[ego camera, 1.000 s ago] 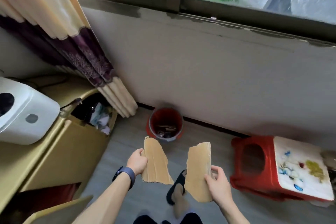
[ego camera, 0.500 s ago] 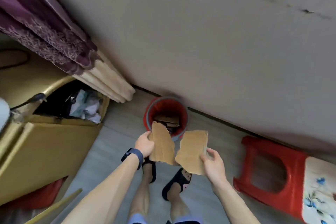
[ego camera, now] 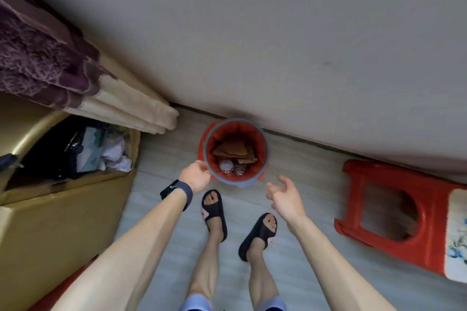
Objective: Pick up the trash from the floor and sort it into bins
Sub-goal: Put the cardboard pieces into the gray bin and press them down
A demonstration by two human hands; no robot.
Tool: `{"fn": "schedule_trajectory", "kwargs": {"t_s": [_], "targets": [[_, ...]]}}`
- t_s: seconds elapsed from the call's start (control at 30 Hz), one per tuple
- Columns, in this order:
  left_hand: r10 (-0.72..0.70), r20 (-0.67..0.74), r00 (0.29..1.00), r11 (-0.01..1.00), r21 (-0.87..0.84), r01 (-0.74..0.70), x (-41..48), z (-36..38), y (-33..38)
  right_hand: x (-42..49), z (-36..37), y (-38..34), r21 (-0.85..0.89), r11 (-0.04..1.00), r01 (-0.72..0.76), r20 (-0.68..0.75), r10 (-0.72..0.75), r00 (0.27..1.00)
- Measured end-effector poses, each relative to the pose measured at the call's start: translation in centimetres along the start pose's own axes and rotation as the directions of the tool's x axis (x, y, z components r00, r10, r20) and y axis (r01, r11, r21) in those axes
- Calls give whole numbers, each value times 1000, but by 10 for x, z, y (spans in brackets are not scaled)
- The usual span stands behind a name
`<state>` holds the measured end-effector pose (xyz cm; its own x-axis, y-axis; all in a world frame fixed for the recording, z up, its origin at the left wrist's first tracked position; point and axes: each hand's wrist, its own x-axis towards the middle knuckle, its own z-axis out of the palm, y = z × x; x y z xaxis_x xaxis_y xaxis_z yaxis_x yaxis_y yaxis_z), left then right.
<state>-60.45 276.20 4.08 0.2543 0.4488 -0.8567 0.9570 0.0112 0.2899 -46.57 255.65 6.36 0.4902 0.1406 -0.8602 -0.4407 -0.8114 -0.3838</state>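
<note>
The cardboard pieces [ego camera: 231, 149] have left the hands and lie in the red bin [ego camera: 262, 142] by the far wall (over some bottles [ego camera: 226, 165]). The left hand [ego camera: 195, 175], loosely curled, and the right hand [ego camera: 284, 195], fingers spread, hover empty near its rim.

The left hand [ego camera: 195, 175] hides its own fingers, the red stool [ego camera: 374, 174] and the cardboard box [ego camera: 50, 222] are cut by the edges, and the clear things [ego camera: 227, 166] inside the red bin [ego camera: 260, 139] are too blurred to name.
</note>
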Motion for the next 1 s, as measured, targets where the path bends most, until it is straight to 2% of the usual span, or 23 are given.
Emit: {"fn": "schedule_trajectory", "kwargs": {"t_s": [0.13,0.3,0.4,0.43,0.47,0.63,0.8,1.0], "targets": [[80,64,995,994,74,-84,-33,-8,15,-48,-16,-7,8,1000,21,-11,-21,1000],[305,182,935,911,229,-342,-100,-7,68,-128,-48,-12,76,993,94,-112,-85,990],[433,294,852,783,346,-517,-157,3,110,-191,-73,-1,138,979,149,-212,-118,970],[458,299,837,756,364,-544,-159,4,116,-191,-73,-2,112,977,180,-212,-153,965],[492,340,801,690,409,-598,-181,10,127,-214,-80,8,126,973,191,-250,-156,956],[576,466,672,445,511,-736,-263,49,155,-294,-106,69,197,951,240,-431,-136,892],[548,650,527,193,515,-835,-346,137,146,-375,-117,186,319,927,199,-615,42,788],[389,820,420,-32,468,-883,-451,267,68,-463,-82,358,556,818,150,-666,330,670]]}}
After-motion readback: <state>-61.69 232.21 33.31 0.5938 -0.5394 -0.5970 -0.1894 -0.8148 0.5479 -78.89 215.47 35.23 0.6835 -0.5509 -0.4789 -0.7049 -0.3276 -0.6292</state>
